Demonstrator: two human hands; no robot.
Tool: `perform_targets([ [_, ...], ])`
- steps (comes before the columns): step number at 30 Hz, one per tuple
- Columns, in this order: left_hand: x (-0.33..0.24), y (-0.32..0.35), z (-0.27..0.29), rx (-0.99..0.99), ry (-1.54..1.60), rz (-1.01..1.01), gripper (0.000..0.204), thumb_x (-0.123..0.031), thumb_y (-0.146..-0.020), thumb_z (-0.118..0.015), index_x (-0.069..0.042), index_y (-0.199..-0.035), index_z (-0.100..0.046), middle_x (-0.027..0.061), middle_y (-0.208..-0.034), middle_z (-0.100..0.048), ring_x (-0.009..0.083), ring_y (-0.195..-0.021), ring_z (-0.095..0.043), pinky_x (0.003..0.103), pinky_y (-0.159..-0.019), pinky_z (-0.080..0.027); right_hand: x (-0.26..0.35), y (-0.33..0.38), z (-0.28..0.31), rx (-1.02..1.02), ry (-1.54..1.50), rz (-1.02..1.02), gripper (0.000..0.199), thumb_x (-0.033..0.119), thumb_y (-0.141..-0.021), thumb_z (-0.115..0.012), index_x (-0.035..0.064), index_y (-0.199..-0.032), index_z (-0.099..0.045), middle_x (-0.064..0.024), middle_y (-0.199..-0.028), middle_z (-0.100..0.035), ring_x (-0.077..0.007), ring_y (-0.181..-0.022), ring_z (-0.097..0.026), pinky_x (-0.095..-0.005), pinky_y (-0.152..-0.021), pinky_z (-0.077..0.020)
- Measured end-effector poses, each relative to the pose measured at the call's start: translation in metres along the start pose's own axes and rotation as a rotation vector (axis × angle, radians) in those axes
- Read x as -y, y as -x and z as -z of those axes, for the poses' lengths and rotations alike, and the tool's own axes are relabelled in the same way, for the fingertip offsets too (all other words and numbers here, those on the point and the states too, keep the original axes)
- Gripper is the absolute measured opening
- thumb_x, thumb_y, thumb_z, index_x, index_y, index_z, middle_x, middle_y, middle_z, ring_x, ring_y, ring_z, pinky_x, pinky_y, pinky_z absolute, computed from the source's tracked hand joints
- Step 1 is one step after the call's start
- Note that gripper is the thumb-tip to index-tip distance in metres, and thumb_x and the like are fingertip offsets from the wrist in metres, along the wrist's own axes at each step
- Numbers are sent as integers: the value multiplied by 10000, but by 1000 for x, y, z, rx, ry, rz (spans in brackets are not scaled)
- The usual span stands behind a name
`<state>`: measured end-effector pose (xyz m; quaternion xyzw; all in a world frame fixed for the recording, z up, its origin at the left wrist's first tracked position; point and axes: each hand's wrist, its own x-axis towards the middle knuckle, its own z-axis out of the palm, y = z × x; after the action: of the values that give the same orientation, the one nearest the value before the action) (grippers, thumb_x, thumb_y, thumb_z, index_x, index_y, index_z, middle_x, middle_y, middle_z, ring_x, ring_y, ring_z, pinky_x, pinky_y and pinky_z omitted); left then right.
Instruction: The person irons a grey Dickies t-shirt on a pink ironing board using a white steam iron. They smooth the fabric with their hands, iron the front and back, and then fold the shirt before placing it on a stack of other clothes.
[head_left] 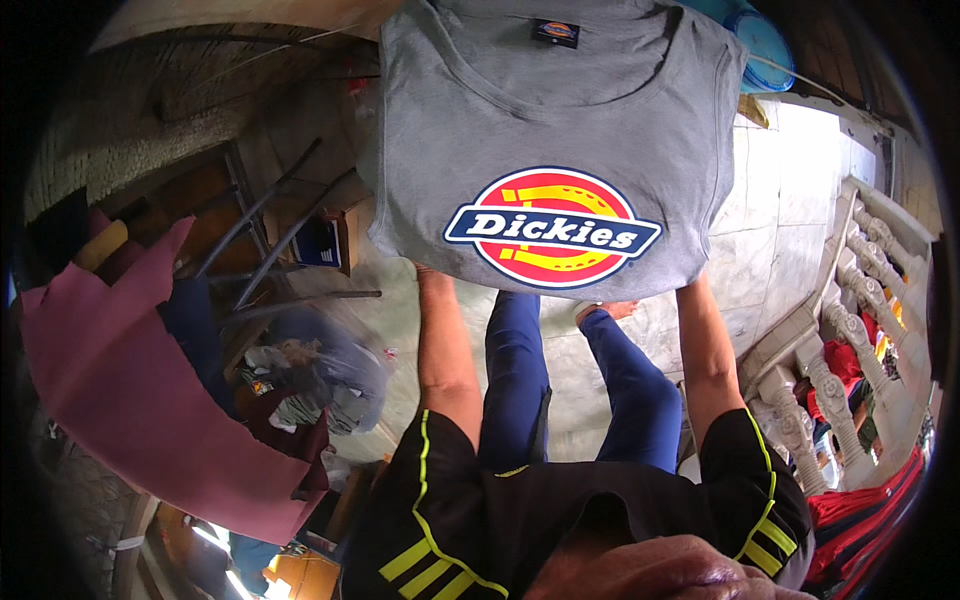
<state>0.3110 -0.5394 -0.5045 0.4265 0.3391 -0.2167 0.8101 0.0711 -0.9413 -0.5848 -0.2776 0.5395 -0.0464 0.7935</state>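
A grey sleeveless shirt is spread out flat in front of me, its scooped neckline at the far end. On its lower part sits a red, blue and yellow printed emblem, and a small dark label shows inside the neck. My left forearm reaches under the shirt's near left side, and my right forearm goes under its near right side. Both my hands are hidden beneath the cloth, so their fingers and grip do not show. The shirt is held above the floor, over my knees.
To the left, a mauve cloth hangs near dark metal bars and a clear plastic bag. A white balustrade stands at right, with red fabric below. A blue drum is behind the shirt, above pale tiles.
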Motion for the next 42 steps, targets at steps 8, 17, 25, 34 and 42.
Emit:
perform_targets([
  [8,-80,-3,19,61,-68,14,890,-724,-858,-498,-21,-1403,-473,147,-1487,-432,327,-1344,-423,453,-1132,-322,25,38,32,-37,-28,36,817,655,-882,-562,35,-1408,-480,-130,-1304,-610,-287,-1173,-589,-442,-1025,-465],
  [17,6,7,33,-47,1,151,845,-646,-851,-563,-26,-1415,-452,146,-1482,-429,327,-1346,-411,453,-1136,-305,-83,27,-14,-138,-103,-50,803,643,-887,-567,37,-1407,-480,-125,-1304,-609,-279,-1172,-590,-437,-1020,-467],
  [25,13,-8,39,-59,-12,86,818,-577,-845,-621,-30,-1424,-434,145,-1479,-426,327,-1349,-400,452,-1139,-290,-77,42,-10,-179,-165,-46,790,631,-891,-573,39,-1405,-480,-120,-1304,-608,-271,-1171,-590,-433,-1016,-469],
  [34,-111,-10,53,262,-352,120,804,-498,-838,-686,-35,-1436,-414,144,-1474,-423,327,-1351,-388,452,-1143,-273,-7,64,14,-8,-373,81,775,619,-895,-578,42,-1403,-481,-115,-1304,-607,-262,-1170,-591,-429,-1011,-472],
  [42,-148,15,35,446,-730,132,980,-399,-715,-839,-20,-1478,-357,112,-1427,-435,246,-1292,-413,410,-1095,-319,103,119,23,458,-216,271,776,545,-866,-630,24,-1416,-460,-117,-1321,-592,-258,-1184,-579,-408,-1033,-446],
])
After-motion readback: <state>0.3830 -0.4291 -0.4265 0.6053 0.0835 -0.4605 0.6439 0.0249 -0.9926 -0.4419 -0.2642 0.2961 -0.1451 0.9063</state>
